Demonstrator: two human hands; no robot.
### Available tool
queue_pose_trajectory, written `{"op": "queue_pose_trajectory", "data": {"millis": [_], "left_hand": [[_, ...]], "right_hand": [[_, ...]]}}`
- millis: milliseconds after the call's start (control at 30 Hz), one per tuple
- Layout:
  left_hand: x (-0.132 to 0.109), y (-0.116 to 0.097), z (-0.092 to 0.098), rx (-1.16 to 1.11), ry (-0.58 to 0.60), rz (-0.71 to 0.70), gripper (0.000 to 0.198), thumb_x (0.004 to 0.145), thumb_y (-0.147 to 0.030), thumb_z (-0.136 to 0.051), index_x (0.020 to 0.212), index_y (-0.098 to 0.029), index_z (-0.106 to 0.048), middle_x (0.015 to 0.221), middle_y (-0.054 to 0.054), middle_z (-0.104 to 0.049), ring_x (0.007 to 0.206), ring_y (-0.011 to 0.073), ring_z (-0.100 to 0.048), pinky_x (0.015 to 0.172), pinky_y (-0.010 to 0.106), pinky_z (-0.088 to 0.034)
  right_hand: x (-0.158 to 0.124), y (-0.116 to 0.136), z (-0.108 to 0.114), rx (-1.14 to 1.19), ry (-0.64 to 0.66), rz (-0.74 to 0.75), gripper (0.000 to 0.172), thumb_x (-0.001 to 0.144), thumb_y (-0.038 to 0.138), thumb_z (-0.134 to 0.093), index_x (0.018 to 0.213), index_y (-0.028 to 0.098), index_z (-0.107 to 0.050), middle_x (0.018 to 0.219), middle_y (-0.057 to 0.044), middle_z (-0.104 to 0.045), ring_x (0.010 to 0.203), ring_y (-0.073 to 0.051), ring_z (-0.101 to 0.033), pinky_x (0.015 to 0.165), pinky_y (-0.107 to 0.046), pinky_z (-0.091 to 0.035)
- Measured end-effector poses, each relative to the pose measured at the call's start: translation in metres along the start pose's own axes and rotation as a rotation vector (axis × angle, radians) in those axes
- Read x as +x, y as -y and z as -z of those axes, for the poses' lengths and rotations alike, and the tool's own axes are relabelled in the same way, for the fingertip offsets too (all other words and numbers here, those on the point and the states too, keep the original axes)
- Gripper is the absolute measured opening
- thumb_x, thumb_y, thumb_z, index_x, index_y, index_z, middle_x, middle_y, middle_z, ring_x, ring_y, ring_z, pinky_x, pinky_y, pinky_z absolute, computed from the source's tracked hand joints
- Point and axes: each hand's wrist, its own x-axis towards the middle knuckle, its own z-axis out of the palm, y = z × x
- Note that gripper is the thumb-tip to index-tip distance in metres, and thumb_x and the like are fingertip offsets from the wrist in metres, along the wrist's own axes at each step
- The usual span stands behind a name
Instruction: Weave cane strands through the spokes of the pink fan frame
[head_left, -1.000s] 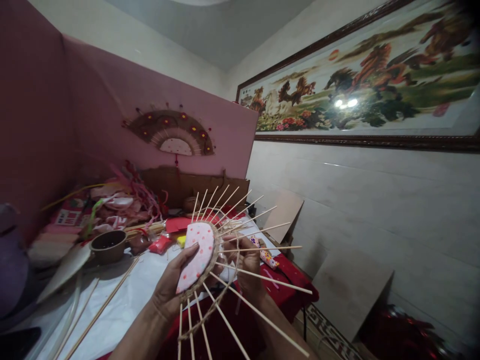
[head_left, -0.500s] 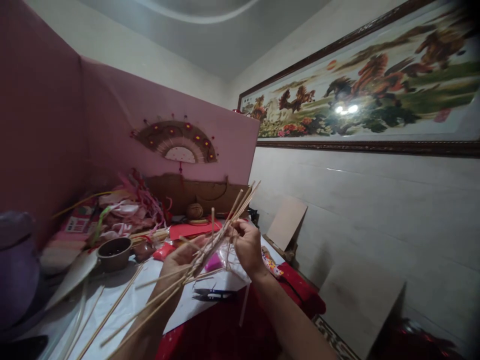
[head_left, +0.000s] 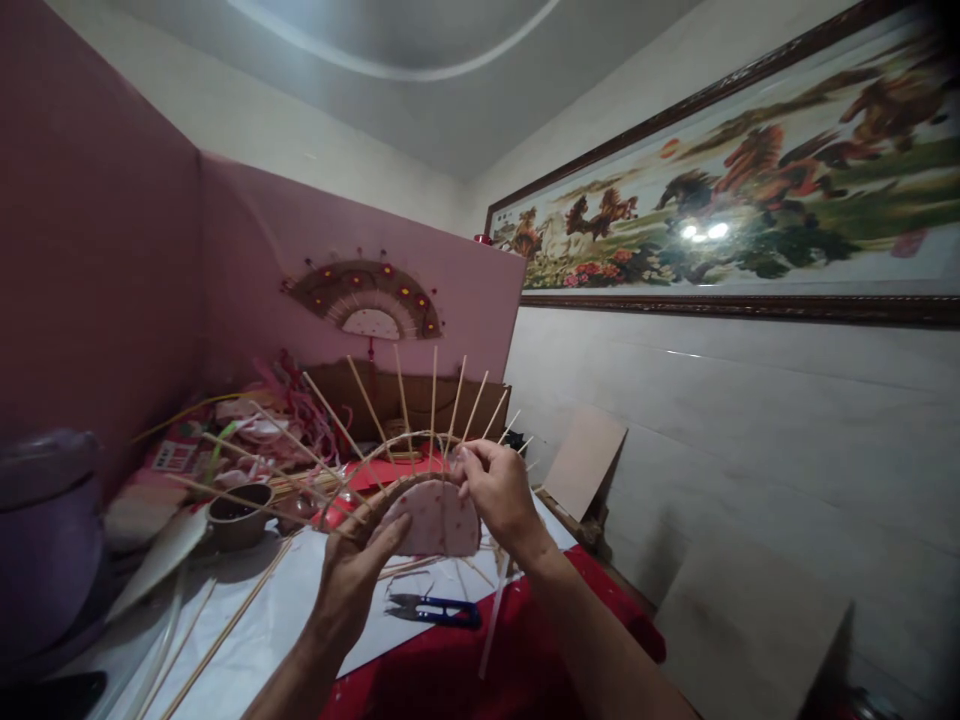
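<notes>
My left hand point(head_left: 358, 572) grips the lower left edge of a half-made fan point(head_left: 435, 520), thumb across its pink dotted half-disc. Thin bamboo sticks point(head_left: 352, 420) fan out upward and to the left from the disc, with a cord arching across them. My right hand point(head_left: 499, 490) is closed at the disc's upper right rim, fingers pinched among the sticks where the cord runs. The fan stands upright above the table, facing me.
Blue-handled snips point(head_left: 435, 608) lie on white paper point(head_left: 255, 620) over a red cloth point(head_left: 465, 680). A brown bowl point(head_left: 238, 515), loose sticks point(head_left: 217, 635) and pink scraps point(head_left: 255, 425) lie left. A finished fan point(head_left: 365, 300) hangs on the pink board; cardboard point(head_left: 585, 460) leans against the wall.
The fan has been turned over from edge-on to upright, so its pink disc faces me and the sticks point up. Both hands shifted with it; the camera tilted slightly.
</notes>
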Motion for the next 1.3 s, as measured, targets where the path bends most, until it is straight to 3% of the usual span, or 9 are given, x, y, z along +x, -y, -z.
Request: {"op": "queue_pose_trajectory", "data": {"millis": [133,300,467,600,1000,1300], "left_hand": [[0.000,0.003,0.005,-0.008,0.037,0.073,0.032,0.065,-0.022,-0.077,0.096,-0.014,-0.074,0.094,0.012,-0.075,0.089,0.0308,-0.069,0.074,0.034,-0.055],[-0.003,0.006,0.009,0.018,0.046,0.120,0.039,0.063,-0.025,-0.078,0.100,-0.014,-0.072,0.092,0.012,-0.075,0.078,0.0287,-0.070,0.062,0.033,-0.056],[-0.007,0.013,0.016,-0.005,0.063,0.141,0.040,0.065,-0.029,-0.076,0.102,-0.015,-0.071,0.097,0.012,-0.074,0.082,0.0296,-0.069,0.060,0.032,-0.055],[-0.012,0.017,0.020,-0.023,0.005,0.123,0.039,0.062,-0.028,-0.077,0.098,-0.015,-0.072,0.093,0.012,-0.075,0.081,0.0291,-0.069,0.061,0.032,-0.055],[-0.017,0.015,0.021,-0.040,-0.011,0.090,0.043,0.061,-0.028,-0.078,0.103,-0.017,-0.073,0.098,0.012,-0.074,0.097,0.0318,-0.065,0.082,0.039,-0.053],[-0.017,0.013,0.019,-0.051,-0.001,0.106,0.041,0.063,-0.028,-0.076,0.102,-0.017,-0.073,0.097,0.012,-0.074,0.093,0.0318,-0.067,0.076,0.038,-0.054]], "right_hand": [[-0.006,0.009,0.014,-0.195,-0.083,0.212,0.018,0.087,0.031,-0.049,0.088,0.018,-0.062,0.075,-0.003,-0.064,0.066,-0.015,-0.058,0.064,-0.027,-0.044],[-0.009,0.004,0.015,-0.480,0.025,0.433,0.015,0.080,0.024,-0.059,0.095,0.018,-0.060,0.096,-0.007,-0.060,0.089,-0.020,-0.055,0.081,-0.033,-0.043],[-0.011,-0.004,0.005,-0.639,0.027,0.471,0.010,0.081,0.018,-0.057,0.091,0.017,-0.059,0.093,-0.007,-0.059,0.090,-0.022,-0.052,0.081,-0.034,-0.043],[-0.013,-0.002,0.000,-0.725,0.051,0.510,0.007,0.083,0.020,-0.055,0.089,0.018,-0.060,0.092,-0.007,-0.058,0.089,-0.021,-0.051,0.077,-0.033,-0.043],[-0.008,0.002,-0.010,-0.791,0.036,0.558,0.006,0.085,0.022,-0.055,0.082,0.018,-0.058,0.088,-0.005,-0.056,0.085,-0.020,-0.050,0.071,-0.031,-0.040],[-0.007,0.000,-0.013,-0.749,-0.004,0.550,0.005,0.084,0.020,-0.055,0.079,0.018,-0.057,0.084,-0.004,-0.055,0.082,-0.019,-0.049,0.071,-0.031,-0.039]]}}
